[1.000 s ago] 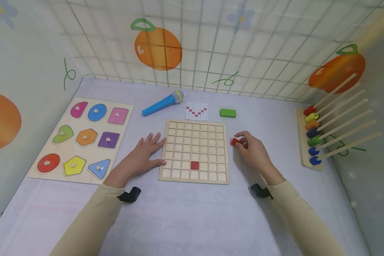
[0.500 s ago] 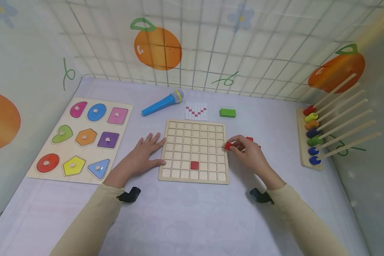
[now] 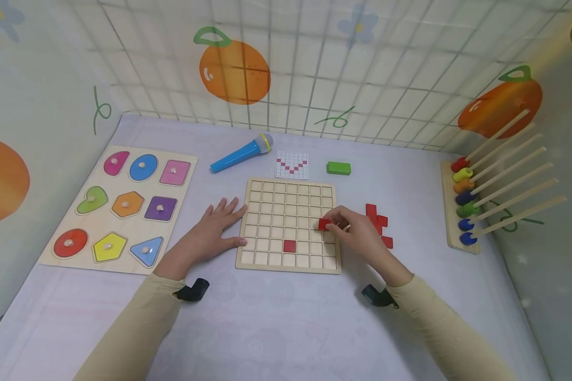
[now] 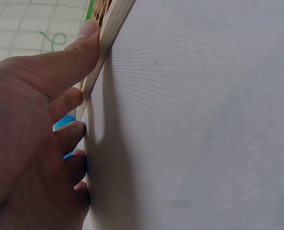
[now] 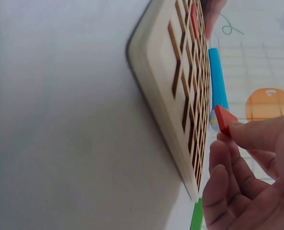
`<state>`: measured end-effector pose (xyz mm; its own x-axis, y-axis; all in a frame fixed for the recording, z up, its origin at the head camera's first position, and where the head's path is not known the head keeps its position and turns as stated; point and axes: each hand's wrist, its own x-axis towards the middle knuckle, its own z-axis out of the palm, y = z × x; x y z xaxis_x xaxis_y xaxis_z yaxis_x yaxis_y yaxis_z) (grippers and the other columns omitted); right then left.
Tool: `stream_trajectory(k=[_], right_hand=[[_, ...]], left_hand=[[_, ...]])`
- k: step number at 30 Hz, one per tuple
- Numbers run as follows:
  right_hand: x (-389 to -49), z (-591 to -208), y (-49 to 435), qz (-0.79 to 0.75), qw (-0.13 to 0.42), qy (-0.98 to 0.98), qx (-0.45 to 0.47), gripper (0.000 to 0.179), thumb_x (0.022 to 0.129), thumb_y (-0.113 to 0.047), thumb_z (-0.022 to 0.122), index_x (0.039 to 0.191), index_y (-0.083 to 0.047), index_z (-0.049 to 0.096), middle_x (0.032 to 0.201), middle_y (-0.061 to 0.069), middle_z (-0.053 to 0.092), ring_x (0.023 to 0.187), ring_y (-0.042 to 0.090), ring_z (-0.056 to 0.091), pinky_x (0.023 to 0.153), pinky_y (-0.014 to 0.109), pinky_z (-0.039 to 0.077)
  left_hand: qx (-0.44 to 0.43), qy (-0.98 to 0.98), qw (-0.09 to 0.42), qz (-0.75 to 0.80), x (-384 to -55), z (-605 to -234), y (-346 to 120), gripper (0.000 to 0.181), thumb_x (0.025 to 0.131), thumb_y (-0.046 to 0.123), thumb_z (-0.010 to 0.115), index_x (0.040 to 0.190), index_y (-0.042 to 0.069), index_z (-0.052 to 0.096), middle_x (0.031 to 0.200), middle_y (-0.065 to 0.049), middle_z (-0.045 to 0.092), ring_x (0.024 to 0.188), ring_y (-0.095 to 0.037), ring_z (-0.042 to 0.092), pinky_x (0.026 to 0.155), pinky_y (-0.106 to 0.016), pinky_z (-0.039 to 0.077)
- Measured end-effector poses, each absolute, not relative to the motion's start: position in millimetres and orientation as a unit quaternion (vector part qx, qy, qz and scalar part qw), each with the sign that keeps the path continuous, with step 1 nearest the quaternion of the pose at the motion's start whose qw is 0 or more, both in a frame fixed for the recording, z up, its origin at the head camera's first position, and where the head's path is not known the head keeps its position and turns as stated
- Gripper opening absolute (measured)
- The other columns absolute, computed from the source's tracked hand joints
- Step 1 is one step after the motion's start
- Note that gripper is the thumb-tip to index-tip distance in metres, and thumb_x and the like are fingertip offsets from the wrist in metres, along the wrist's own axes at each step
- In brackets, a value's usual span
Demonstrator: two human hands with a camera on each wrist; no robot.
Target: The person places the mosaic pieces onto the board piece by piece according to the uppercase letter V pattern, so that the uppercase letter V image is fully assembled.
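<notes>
A square wooden grid board (image 3: 289, 185) lies on the table between the hands. One red tile (image 3: 289, 246) sits in a cell of its second row from the near edge. My left hand (image 3: 209, 233) lies with straight, spread fingers at the board's left edge, thumb and fingertips touching the frame. Between thumb and fingertips my right hand (image 3: 355, 233) pinches a second red tile (image 5: 224, 120), held over the right part of the grid. Several loose red tiles (image 3: 372, 212) lie to the right of the board, partly behind that hand.
Behind the board are a pattern card (image 3: 292, 165), a green block (image 3: 338, 168) and a blue toy microphone (image 3: 240, 154). A shape puzzle (image 3: 140, 177) lies at left. On the right stands a wooden base (image 3: 450, 211) with upright sticks and coloured beads.
My right hand has carried the pinched tile leftward from beside the board to over the grid, uncovering the loose red tiles. The left hand has stayed in place.
</notes>
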<state>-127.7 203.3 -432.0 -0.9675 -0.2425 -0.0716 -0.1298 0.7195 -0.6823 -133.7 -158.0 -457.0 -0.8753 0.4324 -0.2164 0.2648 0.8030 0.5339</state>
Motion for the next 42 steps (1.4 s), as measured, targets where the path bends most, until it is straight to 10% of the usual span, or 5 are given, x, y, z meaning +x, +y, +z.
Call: stream_trajectory(k=[42], right_hand=[[-130, -445, 114, -0.314, 0.093, 0.926, -0.189, 0.014, 0.093, -0.017, 0.077, 0.106, -0.02, 0.073, 0.096, -0.009, 0.066, 0.084, 0.009, 0.058, 0.075, 0.026, 0.053]], left_hand=[[0.187, 0.935, 0.165, 0.252, -133, -455, -158, 0.088, 0.092, 0.043, 0.074, 0.162, 0.015, 0.028, 0.169, -0.012, 0.015, 0.156, -0.036, 0.001, 0.126, -0.053, -0.001]])
